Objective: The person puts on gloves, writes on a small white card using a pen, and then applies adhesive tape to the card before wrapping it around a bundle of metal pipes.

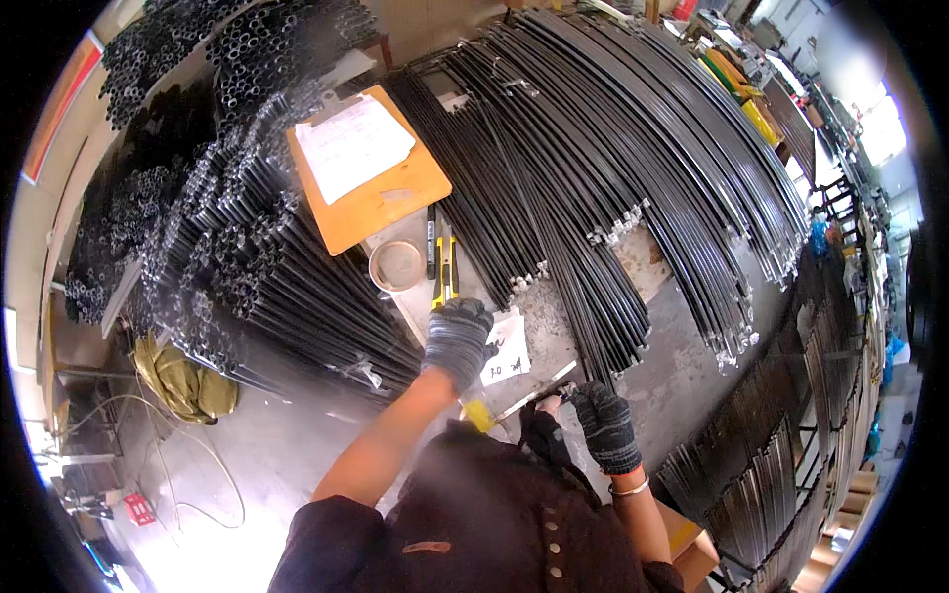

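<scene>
My left hand (458,341), in a grey striped knit glove, is at the lower end of a yellow-and-black utility knife (446,267). Its fingers are closed there and cover that end. A black marker (431,242) and a small round dish (396,266) lie beside the knife. Under the left wrist's right side is a white paper (508,348) with handwriting. My right hand (605,425), gloved likewise, is curled close to my body by a dark object (544,432); what its fingers hold is hidden. A thin pale strip (539,388) slants between the hands.
An orange clipboard (425,188) with a paper sheet lies ahead. Bundles of black tubes (316,287) are stacked left, and long black rods (593,128) spread over the table (652,326) ahead and right. Racked metal strips (771,465) stand at right, an olive bag (183,381) at left.
</scene>
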`<state>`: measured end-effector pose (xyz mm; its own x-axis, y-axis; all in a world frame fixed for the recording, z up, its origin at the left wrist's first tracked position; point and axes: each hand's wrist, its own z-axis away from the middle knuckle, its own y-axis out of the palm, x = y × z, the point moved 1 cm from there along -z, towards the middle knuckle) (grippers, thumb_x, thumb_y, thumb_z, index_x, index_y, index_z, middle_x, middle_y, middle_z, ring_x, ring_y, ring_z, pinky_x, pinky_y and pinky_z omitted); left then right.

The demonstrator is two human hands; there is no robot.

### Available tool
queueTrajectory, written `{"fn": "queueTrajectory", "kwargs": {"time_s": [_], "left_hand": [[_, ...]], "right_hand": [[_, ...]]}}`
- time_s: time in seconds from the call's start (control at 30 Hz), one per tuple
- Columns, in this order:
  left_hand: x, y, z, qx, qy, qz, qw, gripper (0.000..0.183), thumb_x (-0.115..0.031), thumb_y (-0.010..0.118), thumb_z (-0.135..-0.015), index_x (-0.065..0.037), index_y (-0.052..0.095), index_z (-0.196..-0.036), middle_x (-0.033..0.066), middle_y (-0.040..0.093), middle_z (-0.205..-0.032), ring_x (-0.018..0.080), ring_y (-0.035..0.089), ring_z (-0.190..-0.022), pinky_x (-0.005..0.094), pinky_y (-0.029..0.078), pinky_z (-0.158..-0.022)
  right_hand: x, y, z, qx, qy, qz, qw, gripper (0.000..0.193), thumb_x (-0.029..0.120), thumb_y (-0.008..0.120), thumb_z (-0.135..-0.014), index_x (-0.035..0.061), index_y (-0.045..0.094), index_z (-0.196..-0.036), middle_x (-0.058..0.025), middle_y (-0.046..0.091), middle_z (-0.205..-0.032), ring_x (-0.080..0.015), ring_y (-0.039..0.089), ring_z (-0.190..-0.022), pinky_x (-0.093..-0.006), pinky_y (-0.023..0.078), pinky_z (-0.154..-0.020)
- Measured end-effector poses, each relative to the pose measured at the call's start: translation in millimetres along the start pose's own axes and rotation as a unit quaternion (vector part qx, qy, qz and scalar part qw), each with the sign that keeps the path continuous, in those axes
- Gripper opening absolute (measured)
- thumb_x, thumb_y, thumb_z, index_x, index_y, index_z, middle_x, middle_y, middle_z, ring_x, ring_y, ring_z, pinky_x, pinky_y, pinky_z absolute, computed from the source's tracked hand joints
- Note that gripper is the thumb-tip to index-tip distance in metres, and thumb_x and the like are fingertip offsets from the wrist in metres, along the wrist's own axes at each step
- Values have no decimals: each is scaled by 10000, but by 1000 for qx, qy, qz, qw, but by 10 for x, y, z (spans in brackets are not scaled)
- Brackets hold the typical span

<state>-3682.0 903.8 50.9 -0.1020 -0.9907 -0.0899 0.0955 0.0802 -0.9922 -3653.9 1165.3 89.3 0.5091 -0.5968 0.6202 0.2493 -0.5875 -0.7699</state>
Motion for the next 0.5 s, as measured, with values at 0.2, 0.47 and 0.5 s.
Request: {"fn": "queueTrajectory", "kwargs": {"time_s": [0.2, 0.47, 0.5], "left_hand": [[-34, 152, 114, -56, 3, -77, 995, 243, -222, 512, -852, -144, 636, -1045, 49, 570, -759, 227, 559, -754, 399, 408, -671], [-8, 66, 200, -92, -8, -41, 995, 111, -211, 548, -844, -141, 634, -845, 68, 547, -682, 255, 559, -669, 414, 410, -583], [-5, 35, 212, -93, -15, -28, 995, 121, -225, 551, -847, -141, 638, -840, 71, 545, -677, 257, 555, -663, 412, 409, -575]], "right_hand": [[-179, -13, -179, 7, -85, 13, 996, 135, 84, 603, -868, 11, 647, -973, -167, 649, -947, -349, 611, -873, -406, 476, -760], [-288, 75, -514, 8, -117, -47, 992, 154, 129, 650, -845, 15, 645, -949, -175, 653, -893, -343, 633, -800, -410, 506, -715], [-276, 87, -544, 15, -107, -40, 993, 156, 136, 654, -842, 23, 648, -949, -172, 655, -900, -341, 634, -804, -409, 507, -714]]}}
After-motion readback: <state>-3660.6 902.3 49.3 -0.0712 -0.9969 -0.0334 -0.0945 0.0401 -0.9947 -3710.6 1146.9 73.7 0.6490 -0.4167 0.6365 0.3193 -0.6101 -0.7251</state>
